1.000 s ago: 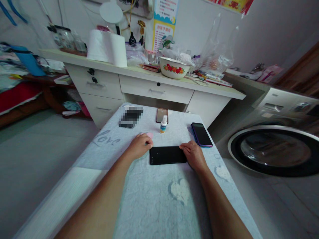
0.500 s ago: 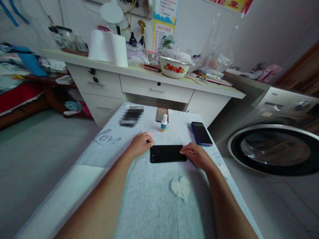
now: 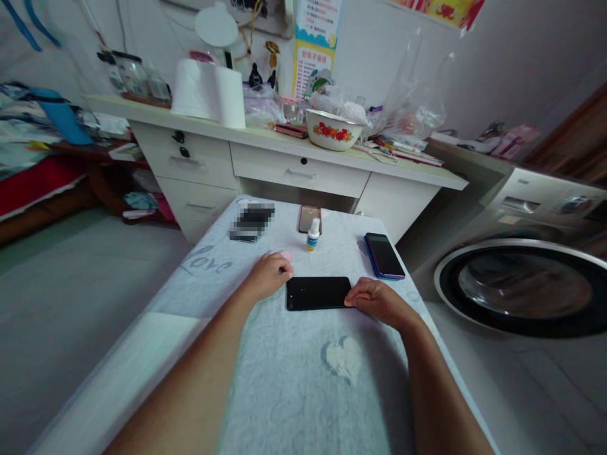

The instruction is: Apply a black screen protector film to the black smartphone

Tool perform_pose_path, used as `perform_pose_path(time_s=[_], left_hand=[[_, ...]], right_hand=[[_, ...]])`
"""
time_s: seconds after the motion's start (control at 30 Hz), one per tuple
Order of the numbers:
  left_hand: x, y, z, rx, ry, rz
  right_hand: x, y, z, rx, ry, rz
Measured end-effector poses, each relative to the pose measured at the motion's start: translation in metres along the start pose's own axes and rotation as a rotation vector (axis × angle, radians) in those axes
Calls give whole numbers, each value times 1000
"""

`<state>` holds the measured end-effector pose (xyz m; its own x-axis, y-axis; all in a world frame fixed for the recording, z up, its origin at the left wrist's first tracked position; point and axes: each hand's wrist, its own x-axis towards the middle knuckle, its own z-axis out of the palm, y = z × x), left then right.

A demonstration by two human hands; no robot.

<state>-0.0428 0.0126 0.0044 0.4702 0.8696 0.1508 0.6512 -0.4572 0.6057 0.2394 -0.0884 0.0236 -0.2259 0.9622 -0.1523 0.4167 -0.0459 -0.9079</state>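
- Head view: black phone [image 3: 317,294] flat on the counter [image 3: 289,366], between left grip [image 3: 268,276] and right grip [image 3: 378,299].
- Left grip: fingers curled at the phone's far left corner; cannot tell if clamped.
- Right grip: fingertips bunched on its right end; cannot tell if clamped.

All-black phone [image 3: 315,293], pale blue cloth [image 3: 294,366] with whitish heart [image 3: 344,359], blue-labelled white bottle [image 3: 312,236], red-flowered white bowl [image 3: 334,133]

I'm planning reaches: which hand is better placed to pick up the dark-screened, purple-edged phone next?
Probably the right hand: the purple-edged phone lies just beyond it. The left hand is farther, by the left end of the flat black rectangular phone.
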Motion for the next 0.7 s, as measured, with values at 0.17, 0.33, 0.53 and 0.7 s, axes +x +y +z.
perform_pose_path(time_s=[0.17, 0.33, 0.53, 0.7], left_hand=[[0, 1, -1, -11, 3, 4], [-1, 2, -2, -8, 0, 1], [-1, 1, -2, -2, 6, 2], [-1, 2, -2, 0, 15, 10]], right_hand=[[8, 3, 6, -269, 199, -111], [17, 3, 15, -459, 388, -150], [26, 5, 21, -581, 486, -157], [29, 1, 23, -670, 492, -139]])
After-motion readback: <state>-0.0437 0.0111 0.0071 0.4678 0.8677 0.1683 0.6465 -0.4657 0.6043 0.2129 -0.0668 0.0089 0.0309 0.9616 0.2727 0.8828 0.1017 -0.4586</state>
